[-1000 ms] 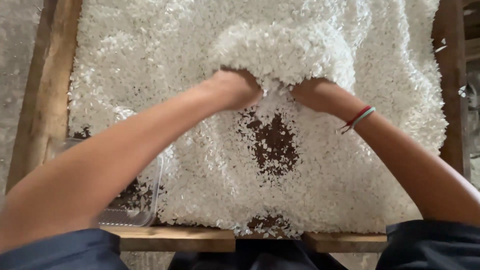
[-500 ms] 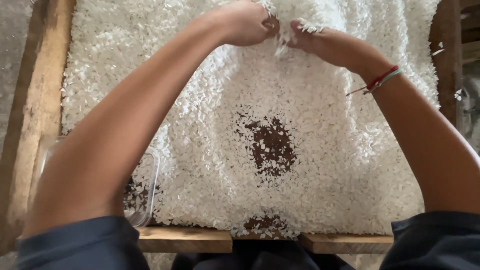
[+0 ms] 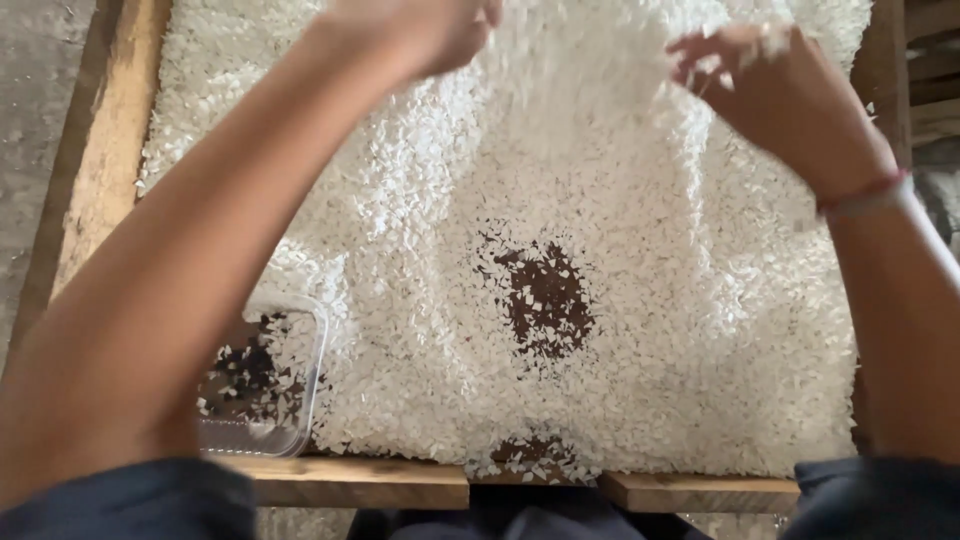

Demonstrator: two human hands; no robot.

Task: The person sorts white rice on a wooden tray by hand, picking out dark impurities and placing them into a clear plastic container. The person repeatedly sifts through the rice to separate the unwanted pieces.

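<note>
1. Right hand (image 3: 775,95) is raised over the far part of the tray, fingers spread apart and curled loosely, with white flakes (image 3: 640,330) stuck to the fingertips and dropping from them in a blur.
2. Around that wrist sits a thin band (image 3: 862,193) of red and pale thread.
3. Left hand (image 3: 420,30) is lifted at the top edge of the view, partly cut off; it looks loosely curled, but whether its fingers grip anything cannot be told.
4. Between the two hands, a blurred stream of flakes hangs above the heap.
5. Below both hands the white flakes lie in a thick layer that fills the tray from side to side.
6. Near the middle of the layer a bare patch (image 3: 545,300) shows the dark brown bottom, and a smaller bare spot (image 3: 530,450) sits at the near edge.
7. Under the left forearm, at the near left corner, a clear plastic box (image 3: 270,390) holds a thin scatter of flakes over its dark bottom.
8. Wooden tray rim (image 3: 105,170) frames the flakes on the left, right and near sides.
9. Dark blue sleeves (image 3: 130,500) show at both lower corners.
</note>
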